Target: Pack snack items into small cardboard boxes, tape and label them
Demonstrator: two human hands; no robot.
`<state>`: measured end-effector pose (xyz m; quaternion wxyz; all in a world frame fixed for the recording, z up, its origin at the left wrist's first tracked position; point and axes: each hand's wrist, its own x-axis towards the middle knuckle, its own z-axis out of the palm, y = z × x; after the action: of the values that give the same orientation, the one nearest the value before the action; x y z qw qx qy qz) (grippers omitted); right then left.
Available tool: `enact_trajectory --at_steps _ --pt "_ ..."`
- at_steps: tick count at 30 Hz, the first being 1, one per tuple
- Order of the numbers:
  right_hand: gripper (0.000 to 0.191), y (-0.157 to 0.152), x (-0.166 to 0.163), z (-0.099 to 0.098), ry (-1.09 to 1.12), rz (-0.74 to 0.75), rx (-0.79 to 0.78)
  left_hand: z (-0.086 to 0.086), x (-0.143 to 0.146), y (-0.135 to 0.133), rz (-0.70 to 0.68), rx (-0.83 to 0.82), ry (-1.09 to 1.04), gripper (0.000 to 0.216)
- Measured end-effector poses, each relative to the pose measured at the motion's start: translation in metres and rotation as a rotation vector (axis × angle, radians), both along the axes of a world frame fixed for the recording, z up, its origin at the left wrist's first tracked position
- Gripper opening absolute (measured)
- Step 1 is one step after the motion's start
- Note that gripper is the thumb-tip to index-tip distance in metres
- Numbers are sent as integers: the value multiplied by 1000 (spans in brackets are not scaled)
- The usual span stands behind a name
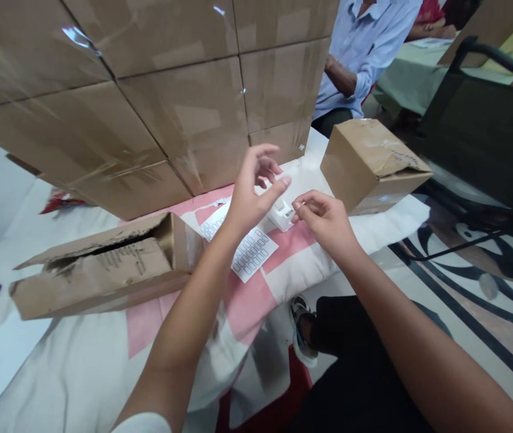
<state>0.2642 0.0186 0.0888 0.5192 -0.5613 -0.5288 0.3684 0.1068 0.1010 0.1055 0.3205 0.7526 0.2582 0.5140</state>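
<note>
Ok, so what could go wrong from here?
Your left forearm crosses above the printed sheet, so it might drag or crease it. Your right hand is beside the small white box and could nudge it. The right-side cardboard box sits near the edge of the cloth-covered table, so a bump might tip it off.

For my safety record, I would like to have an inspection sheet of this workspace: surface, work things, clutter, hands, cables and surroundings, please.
Surface: wrinkled pink-and-white cloth.
Work things: printed sheet with rows of small outlines; small white item beside it.
Clutter: left carton with torn flaps ajar; right carton with top partly raised.
Left hand: raised, fingers curved, no held thing visible.
Right hand: beside the white item, thumb and forefinger close together; whether they hold something, cannot tell.
Cables: nothing seen for certain.
Surroundings: taped carton stack behind; person in blue shirt beyond; dark chair at the right.
</note>
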Motion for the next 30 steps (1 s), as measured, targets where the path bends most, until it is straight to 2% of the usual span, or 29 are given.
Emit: enact_trajectory --at_steps 2,4,6,9,14,16,18,21,23,24,25,27,30 --pt "22 1 -6 5 16 14 36 17 -11 -6 -65 -20 239 33" --pt "26 1 -13 11 31 23 67 31 -21 -13 -58 -5 401 15" --pt "27 1 -21 16 37 18 103 41 -29 -20 -35 15 474 4" --pt "24 4 -32 21 42 34 170 52 -39 -28 47 31 545 10" --pt "36 15 -52 30 107 106 190 64 -51 -47 368 209 790 12" --pt "39 21 -65 33 81 102 198 58 -58 -55 554 318 871 15" --pt "38 26 -81 34 35 91 209 45 -73 -64 737 431 883 18" --pt "30 35 -104 29 -60 57 238 25 -122 -89 950 527 729 23" --pt "29 39 -114 22 -125 23 257 19 -167 -116 1099 463 531 19" --pt "31 40 -117 19 -160 14 265 20 -191 -132 1182 355 440 18" --pt "33 39 -119 17 -197 15 278 23 -213 -148 1186 239 403 15" --pt "37 33 -124 17 -290 45 340 32 -253 -175 1155 148 414 15" --pt "43 15 -142 27 -467 160 524 45 -293 -195 951 63 558 21"
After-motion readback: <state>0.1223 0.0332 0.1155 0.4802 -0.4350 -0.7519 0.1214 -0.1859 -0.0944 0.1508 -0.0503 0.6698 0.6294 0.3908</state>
